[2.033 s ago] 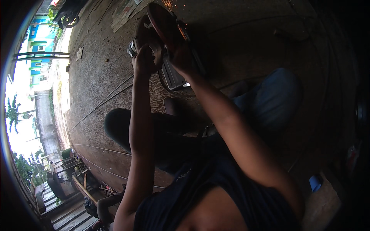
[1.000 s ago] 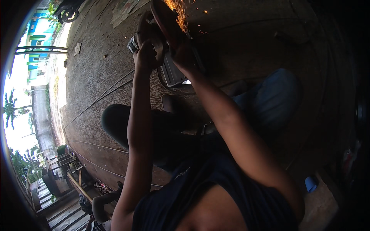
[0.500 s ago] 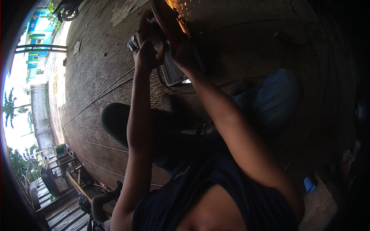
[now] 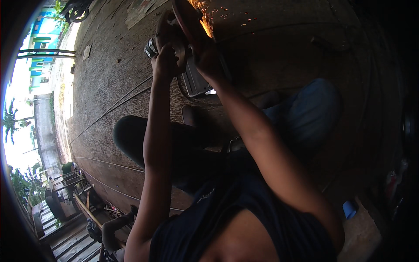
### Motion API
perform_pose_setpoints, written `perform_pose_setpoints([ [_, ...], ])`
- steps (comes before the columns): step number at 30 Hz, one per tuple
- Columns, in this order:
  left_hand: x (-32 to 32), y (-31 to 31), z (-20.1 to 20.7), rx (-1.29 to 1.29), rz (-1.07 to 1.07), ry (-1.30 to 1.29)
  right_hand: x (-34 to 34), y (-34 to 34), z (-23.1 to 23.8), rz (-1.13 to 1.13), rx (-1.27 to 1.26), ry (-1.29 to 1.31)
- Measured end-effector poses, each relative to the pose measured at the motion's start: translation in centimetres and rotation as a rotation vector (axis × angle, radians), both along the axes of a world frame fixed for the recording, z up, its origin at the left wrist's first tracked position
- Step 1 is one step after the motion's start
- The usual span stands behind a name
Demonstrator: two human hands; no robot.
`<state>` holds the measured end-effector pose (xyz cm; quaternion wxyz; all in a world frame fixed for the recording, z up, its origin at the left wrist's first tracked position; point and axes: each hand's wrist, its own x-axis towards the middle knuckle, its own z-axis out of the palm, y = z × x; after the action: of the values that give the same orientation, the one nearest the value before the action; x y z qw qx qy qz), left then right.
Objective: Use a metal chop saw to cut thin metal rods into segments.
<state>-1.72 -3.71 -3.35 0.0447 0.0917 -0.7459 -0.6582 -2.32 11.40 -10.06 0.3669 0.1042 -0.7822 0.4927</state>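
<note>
At the top middle is a cut-off saw (image 4: pixel 187 24) with a rounded reddish-brown guard, throwing orange sparks (image 4: pixel 205 22) off its far right side. My left hand (image 4: pixel 166 64) is closed on the saw's left part, beside a pale striped cylinder (image 4: pixel 150 49). Close by, my right hand (image 4: pixel 208 63) is wrapped round the saw's right side, its fingers mostly in shadow. Below both hands lies the saw's grey, flat base (image 4: pixel 196 81) on the floor. The saw body and my hands hide the point where the sparks start.
My bent legs (image 4: pixel 305 107) frame the near side of the dark floor (image 4: pixel 100 83). Thin cables (image 4: pixel 118 105) run across it. A wheeled object (image 4: pixel 77 13) stands far left. Wooden slats and clutter (image 4: pixel 74 209) lie lower left, and a blue cylinder (image 4: pixel 349 209) lower right.
The sparks now scatter farther to the right, with loose specks in the air. Both hands keep their hold, and the saw has hardly moved.
</note>
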Motion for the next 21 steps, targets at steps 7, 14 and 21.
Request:
perform_pose_setpoints([
  [7,0.4,0.4,0.4,0.055,0.031,0.015,0.4,-0.3,0.0,-0.014,-0.088,-0.096],
  [14,0.8,0.6,0.8,0.101,0.092,-0.046,0.9,-0.3,0.6,0.032,-0.058,-0.080],
  [21,0.3,0.2,0.0,-0.092,0.015,0.057,0.5,-0.1,0.2,-0.019,-0.064,-0.006],
])
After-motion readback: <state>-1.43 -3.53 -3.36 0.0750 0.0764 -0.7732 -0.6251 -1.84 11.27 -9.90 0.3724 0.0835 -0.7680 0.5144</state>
